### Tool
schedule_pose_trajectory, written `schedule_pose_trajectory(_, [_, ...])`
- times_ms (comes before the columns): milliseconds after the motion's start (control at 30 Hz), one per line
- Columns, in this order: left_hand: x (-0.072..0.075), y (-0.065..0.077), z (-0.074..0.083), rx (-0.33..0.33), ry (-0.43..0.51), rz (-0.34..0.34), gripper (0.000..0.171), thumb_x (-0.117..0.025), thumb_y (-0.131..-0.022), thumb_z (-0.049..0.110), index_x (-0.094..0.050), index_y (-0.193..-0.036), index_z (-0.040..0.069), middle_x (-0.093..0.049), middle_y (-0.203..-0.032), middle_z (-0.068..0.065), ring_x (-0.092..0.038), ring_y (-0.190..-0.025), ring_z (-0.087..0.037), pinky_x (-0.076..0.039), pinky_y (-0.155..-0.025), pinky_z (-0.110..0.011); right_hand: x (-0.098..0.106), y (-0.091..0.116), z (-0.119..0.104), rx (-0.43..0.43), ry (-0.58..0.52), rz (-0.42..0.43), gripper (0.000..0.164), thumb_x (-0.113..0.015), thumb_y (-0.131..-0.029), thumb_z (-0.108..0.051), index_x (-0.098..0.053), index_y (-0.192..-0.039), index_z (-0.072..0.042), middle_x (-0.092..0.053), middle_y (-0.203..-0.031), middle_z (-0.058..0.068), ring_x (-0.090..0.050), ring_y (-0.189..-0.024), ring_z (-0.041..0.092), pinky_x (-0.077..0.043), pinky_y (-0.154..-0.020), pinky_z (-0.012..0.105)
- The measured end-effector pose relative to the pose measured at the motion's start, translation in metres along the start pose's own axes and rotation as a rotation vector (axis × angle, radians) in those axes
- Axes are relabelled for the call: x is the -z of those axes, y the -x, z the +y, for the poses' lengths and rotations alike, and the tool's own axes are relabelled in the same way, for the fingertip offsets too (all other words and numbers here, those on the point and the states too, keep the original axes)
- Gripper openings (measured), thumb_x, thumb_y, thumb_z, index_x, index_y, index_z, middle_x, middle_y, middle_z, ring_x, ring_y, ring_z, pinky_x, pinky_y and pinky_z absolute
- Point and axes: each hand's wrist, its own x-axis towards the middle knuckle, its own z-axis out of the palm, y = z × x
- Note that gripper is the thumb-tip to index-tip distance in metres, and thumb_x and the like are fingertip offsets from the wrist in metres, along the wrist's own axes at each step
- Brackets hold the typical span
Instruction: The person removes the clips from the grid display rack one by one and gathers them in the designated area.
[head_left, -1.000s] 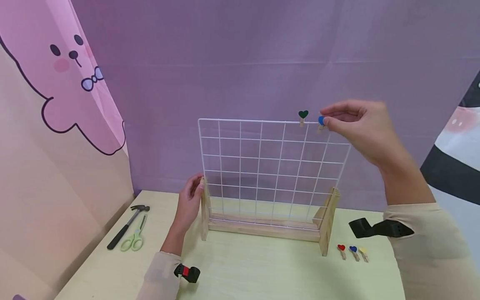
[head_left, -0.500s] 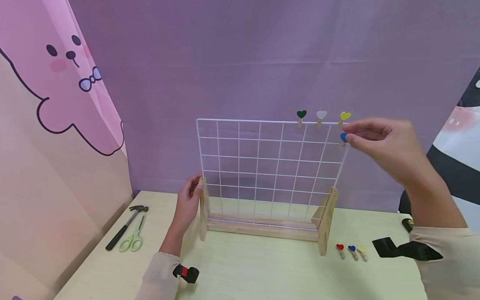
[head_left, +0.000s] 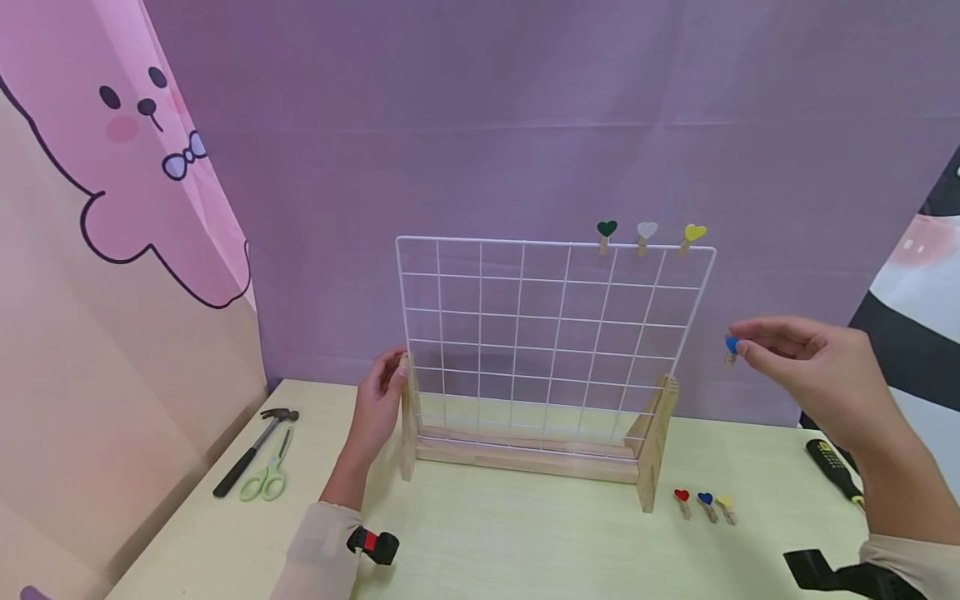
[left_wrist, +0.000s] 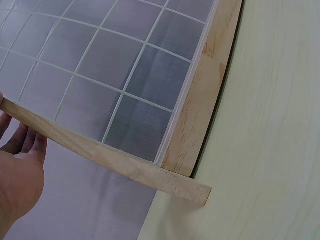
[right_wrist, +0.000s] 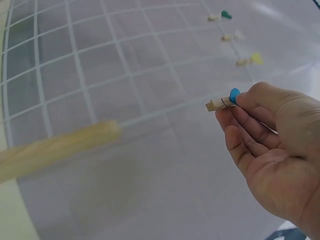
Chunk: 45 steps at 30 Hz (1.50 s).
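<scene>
A white wire grid (head_left: 521, 317) stands upright in a wooden stand (head_left: 525, 462) on the table. My left hand (head_left: 377, 408) grips the stand's left post, its thumb at the front; the left wrist view shows fingers behind that post (left_wrist: 125, 165). My right hand (head_left: 825, 375), in the air right of the grid, pinches a small wooden clothespin (right_wrist: 220, 104) topped with a light blue heart (right_wrist: 234, 95). Along the grid's top wire sit a dark green heart clothespin (head_left: 607, 230), a white one (head_left: 647, 232) and a yellow one (head_left: 693, 234), toward the right corner.
Red (head_left: 682, 498), dark blue (head_left: 707, 502) and pale yellow (head_left: 725, 505) heart clothespins lie right of the stand. A hammer (head_left: 255, 454) and green-handled scissors (head_left: 267, 477) lie at left. A black-and-yellow tool (head_left: 831, 467) lies at far right. A purple cloth (head_left: 480, 117) hangs behind.
My right hand has moved from the grid's top wire rightward and down, carrying the light blue clothespin away from the grid. The white and yellow clothespins came into view. My left hand stays put.
</scene>
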Motion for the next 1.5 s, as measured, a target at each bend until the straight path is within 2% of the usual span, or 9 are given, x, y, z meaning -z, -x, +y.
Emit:
schedule_pose_trajectory(200, [0.001, 0.000, 0.001, 0.012, 0.005, 0.000, 0.038, -0.052, -0.108, 0.012, -0.052, -0.146, 0.007, -0.059, -0.140, -0.017, -0.055, -0.123, -0.016, -0.043, -0.100, -0.007, -0.007, 0.017, 0.036, 0.002, -0.072, -0.017, 0.031, -0.070, -0.100, -0.020, -0.069, -0.128, -0.007, -0.074, -0.099, -0.029, -0.065, -0.092, -0.016, -0.047, -0.075, 0.003])
schedule_pose_trajectory(333, [0.000, 0.000, -0.001, -0.004, 0.008, 0.005, 0.038, -0.052, -0.108, 0.011, -0.052, -0.146, 0.006, -0.059, -0.138, -0.019, -0.055, -0.120, -0.014, -0.044, -0.098, -0.007, -0.012, 0.029, 0.057, -0.013, -0.108, -0.019, 0.029, -0.071, -0.099, -0.017, -0.070, -0.126, -0.006, -0.075, -0.100, -0.029, -0.068, -0.091, -0.013, -0.049, -0.075, 0.004])
schedule_pose_trajectory(500, [-0.002, 0.000, -0.005, -0.012, 0.013, 0.002, 0.038, -0.052, -0.108, 0.012, -0.053, -0.145, 0.005, -0.060, -0.137, -0.020, -0.056, -0.117, -0.011, -0.045, -0.097, -0.008, -0.018, 0.046, 0.083, -0.044, -0.097, -0.014, 0.029, -0.071, -0.099, -0.020, -0.072, -0.125, -0.007, -0.074, -0.101, -0.031, -0.066, -0.092, -0.016, -0.050, -0.073, 0.005])
schedule_pose_trajectory(633, [-0.002, 0.000, -0.003, 0.006, 0.014, -0.005, 0.037, -0.053, -0.108, 0.013, -0.053, -0.145, 0.008, -0.060, -0.138, -0.017, -0.056, -0.118, -0.010, -0.045, -0.098, -0.008, -0.025, 0.058, 0.101, -0.060, -0.108, -0.007, 0.029, -0.072, -0.098, -0.017, -0.072, -0.124, -0.005, -0.074, -0.099, -0.029, -0.065, -0.092, -0.018, -0.050, -0.073, 0.005])
schedule_pose_trajectory(900, [-0.003, 0.000, -0.004, 0.016, 0.009, -0.011, 0.038, -0.052, -0.108, 0.014, -0.052, -0.146, 0.007, -0.059, -0.139, -0.016, -0.055, -0.120, -0.008, -0.044, -0.100, -0.007, -0.039, 0.076, 0.133, -0.143, -0.110, -0.002, 0.031, -0.072, -0.098, -0.020, -0.072, -0.125, -0.006, -0.069, -0.100, -0.034, -0.061, -0.091, -0.018, -0.050, -0.072, 0.006])
schedule_pose_trajectory(1200, [-0.001, 0.000, -0.002, -0.008, 0.003, 0.003, 0.038, -0.051, -0.109, 0.014, -0.052, -0.146, 0.005, -0.059, -0.139, -0.019, -0.055, -0.122, -0.013, -0.043, -0.099, -0.006, -0.046, 0.078, 0.160, -0.224, -0.122, -0.059, 0.027, -0.068, -0.101, -0.021, -0.073, -0.123, -0.006, -0.070, -0.095, -0.033, -0.064, -0.086, -0.012, -0.053, -0.069, 0.011])
schedule_pose_trajectory(1333, [-0.001, -0.001, -0.003, -0.011, -0.002, 0.003, 0.038, -0.051, -0.109, 0.014, -0.052, -0.146, 0.005, -0.059, -0.139, -0.019, -0.055, -0.122, -0.013, -0.043, -0.100, -0.006, -0.046, 0.075, 0.173, -0.307, -0.132, -0.119, 0.027, -0.066, -0.102, -0.022, -0.074, -0.123, -0.007, -0.068, -0.094, -0.035, -0.065, -0.085, -0.010, -0.055, -0.069, 0.014])
schedule_pose_trajectory(1500, [0.000, 0.000, -0.002, -0.010, -0.005, 0.003, 0.038, -0.051, -0.109, 0.013, -0.052, -0.146, 0.005, -0.059, -0.140, -0.019, -0.055, -0.121, -0.013, -0.043, -0.099, -0.006, -0.051, 0.072, 0.185, -0.415, -0.085, -0.207, 0.036, -0.064, -0.103, -0.024, -0.068, -0.130, -0.001, -0.070, -0.095, -0.032, -0.064, -0.085, -0.011, -0.057, -0.073, 0.019])
